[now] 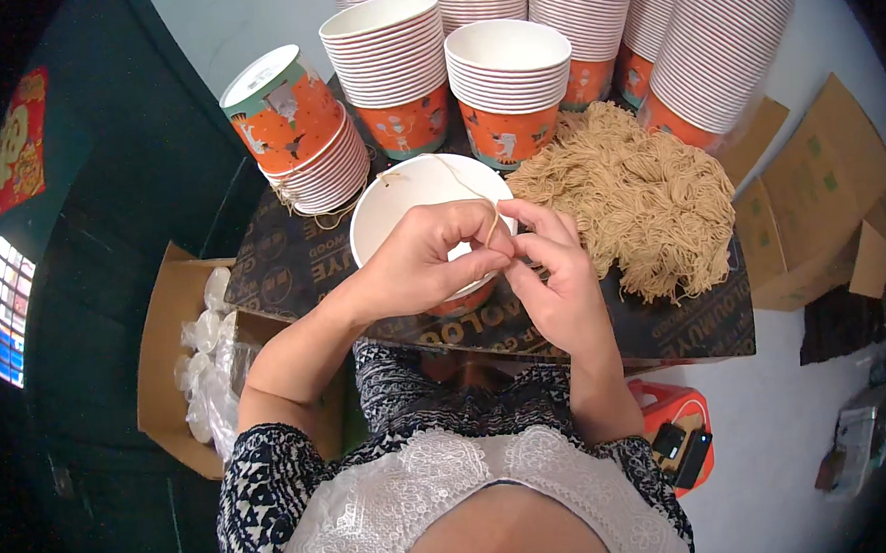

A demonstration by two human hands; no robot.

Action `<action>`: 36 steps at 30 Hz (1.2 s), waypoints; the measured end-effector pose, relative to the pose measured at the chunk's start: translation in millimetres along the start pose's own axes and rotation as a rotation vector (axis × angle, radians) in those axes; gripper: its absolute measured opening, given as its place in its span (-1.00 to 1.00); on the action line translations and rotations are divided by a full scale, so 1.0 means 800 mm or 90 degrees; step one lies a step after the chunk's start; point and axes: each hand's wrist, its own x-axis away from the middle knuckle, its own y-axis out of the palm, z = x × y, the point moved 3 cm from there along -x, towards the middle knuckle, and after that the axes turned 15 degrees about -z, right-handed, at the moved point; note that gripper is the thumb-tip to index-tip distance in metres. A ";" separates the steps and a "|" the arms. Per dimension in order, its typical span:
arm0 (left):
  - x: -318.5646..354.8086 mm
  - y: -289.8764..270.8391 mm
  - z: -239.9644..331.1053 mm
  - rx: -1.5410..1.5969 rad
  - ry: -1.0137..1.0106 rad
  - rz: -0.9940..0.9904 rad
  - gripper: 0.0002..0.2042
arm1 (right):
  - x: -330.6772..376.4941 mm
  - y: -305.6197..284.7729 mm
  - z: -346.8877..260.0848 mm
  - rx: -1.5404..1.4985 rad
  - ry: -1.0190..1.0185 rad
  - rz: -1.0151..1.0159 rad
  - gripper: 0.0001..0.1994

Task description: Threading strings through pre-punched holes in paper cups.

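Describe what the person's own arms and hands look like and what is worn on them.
Both forearms are bare. The left hand and right hand wear no gloves, and no rings or watch can be seen. Short sleeves in a black-and-white pattern end near the elbows, over a top with a white lace front. The fingers are uncovered.

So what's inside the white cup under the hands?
The white cup looks empty, with plain white walls. A thin tan string crosses its rim. The left hand and right hand cover its near side, so that part stays hidden.
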 end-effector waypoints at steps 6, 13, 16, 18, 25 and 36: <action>-0.002 0.000 0.003 -0.049 0.031 -0.013 -0.96 | -0.004 -0.002 0.001 0.007 -0.023 -0.030 -0.86; -0.002 -0.004 0.008 -0.206 0.036 0.048 -0.93 | 0.001 0.003 -0.005 0.039 0.018 0.086 -0.90; 0.005 -0.006 0.003 -0.173 -0.086 0.040 -0.89 | 0.002 -0.003 -0.010 0.096 0.002 0.144 -0.89; 0.006 -0.009 0.006 -0.215 -0.108 0.029 -0.87 | 0.003 -0.001 -0.007 -0.015 0.028 0.106 -0.91; 0.003 -0.009 0.017 -0.125 -0.227 -0.108 -0.84 | 0.007 0.004 -0.005 -0.121 0.072 0.116 -0.94; 0.005 -0.009 -0.006 0.011 -0.126 -0.114 -0.93 | 0.011 0.000 -0.010 -0.036 0.019 0.097 -0.93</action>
